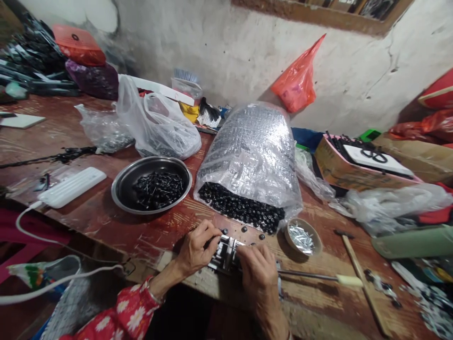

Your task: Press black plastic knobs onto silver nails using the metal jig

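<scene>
My left hand (200,245) is at the left side of a small metal fixture (226,254) on the table's front edge. Its thumb and fingertips are pinched together close to a small black round part; whatever lies between them is too small to make out. Over the fixture's right side bends my right hand (260,271), fingers curled down, its fingertips partly hidden behind the hand. A metal rod with a pale handle (348,281) extends right from the fixture. Behind it, black round parts (244,208) spill from a large silvery bubble-wrap bag (253,146).
A steel bowl (152,185) of black parts with pins stands left. To the right are a small bowl (303,237) of metal pins, a hammer (364,283), a green bottle (412,242) and a cardboard box (332,167). A white power strip (72,187) lies far left.
</scene>
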A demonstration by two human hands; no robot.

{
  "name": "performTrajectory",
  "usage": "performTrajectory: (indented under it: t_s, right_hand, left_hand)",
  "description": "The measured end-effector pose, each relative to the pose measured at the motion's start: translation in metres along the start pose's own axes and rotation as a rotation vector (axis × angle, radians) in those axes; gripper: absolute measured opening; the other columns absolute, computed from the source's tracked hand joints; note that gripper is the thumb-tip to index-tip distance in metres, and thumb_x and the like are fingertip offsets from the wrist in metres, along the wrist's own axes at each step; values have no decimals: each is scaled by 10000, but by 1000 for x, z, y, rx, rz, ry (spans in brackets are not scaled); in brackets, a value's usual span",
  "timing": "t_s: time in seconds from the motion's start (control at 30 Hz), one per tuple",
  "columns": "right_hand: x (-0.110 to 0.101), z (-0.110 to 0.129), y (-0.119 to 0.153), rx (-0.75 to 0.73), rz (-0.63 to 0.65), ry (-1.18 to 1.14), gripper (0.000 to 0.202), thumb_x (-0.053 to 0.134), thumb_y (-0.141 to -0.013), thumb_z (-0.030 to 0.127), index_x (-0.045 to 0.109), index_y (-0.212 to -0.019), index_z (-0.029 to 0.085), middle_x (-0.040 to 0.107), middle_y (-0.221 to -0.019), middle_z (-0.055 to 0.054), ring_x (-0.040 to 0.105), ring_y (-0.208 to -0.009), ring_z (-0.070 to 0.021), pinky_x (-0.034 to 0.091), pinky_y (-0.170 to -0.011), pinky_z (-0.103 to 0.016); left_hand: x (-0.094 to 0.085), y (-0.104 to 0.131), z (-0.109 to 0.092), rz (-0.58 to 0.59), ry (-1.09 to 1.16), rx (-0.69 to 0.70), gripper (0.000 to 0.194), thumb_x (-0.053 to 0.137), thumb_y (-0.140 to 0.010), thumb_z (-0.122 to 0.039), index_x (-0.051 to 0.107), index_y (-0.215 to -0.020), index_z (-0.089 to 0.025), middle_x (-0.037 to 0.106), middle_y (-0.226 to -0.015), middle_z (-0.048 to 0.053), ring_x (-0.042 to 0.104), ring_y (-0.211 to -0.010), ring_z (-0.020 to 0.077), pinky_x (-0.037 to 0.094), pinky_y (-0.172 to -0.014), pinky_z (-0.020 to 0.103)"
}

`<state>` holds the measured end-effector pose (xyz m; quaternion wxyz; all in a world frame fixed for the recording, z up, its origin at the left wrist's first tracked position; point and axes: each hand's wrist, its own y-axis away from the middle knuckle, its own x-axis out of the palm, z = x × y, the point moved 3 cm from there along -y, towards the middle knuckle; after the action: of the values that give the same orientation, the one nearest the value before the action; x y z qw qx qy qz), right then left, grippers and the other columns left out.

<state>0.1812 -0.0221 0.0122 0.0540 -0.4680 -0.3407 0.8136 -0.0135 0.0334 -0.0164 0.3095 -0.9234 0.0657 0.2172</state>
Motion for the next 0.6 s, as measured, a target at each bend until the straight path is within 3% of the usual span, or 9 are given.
performTrajectory:
  t_s: [0.17, 0.4, 0.5, 0.6]
  right_hand:
    - [4, 8, 14, -28, 107, 34, 203, 529, -1022, 123, 678, -1117, 222, 724, -970, -17, 526, -939, -200, 361, -890, -386]
    - [8, 13, 19, -31, 97, 54, 231, 491, -1036, 144, 689, -1119, 228, 732, -1002, -27, 539, -963, -211, 363, -927, -408]
    - [-2, 10, 17, -24, 90, 60, 236, 514, -1026, 132, 689, -1141, 239, 736, -1008, -25, 550, -942, -207, 386, -903, -389]
    - [-27, -9, 20, 3, -7, 109, 257, 531, -1001, 88, 679, -1166, 218, 740, -1041, -50, 575, -956, -210, 430, -882, -370]
  left_hand:
    - [-1, 1, -2, -7, -4, 9, 144, 563, -983, -158, 688, -1049, -184, 583, -936, 47, 601, -865, 150, 489, -770, 256]
    - [-1, 1, -3, -15, -6, 19, 152, 558, -976, -156, 697, -1032, -186, 573, -913, 45, 594, -848, 151, 494, -754, 250]
    - [-2, 0, -4, -17, 2, 25, 149, 562, -974, -153, 699, -1024, -184, 565, -897, 41, 591, -847, 153, 499, -763, 254]
    - [-3, -1, -5, -30, 4, 37, 143, 566, -974, -156, 700, -1016, -183, 558, -891, 40, 588, -847, 155, 501, -762, 256]
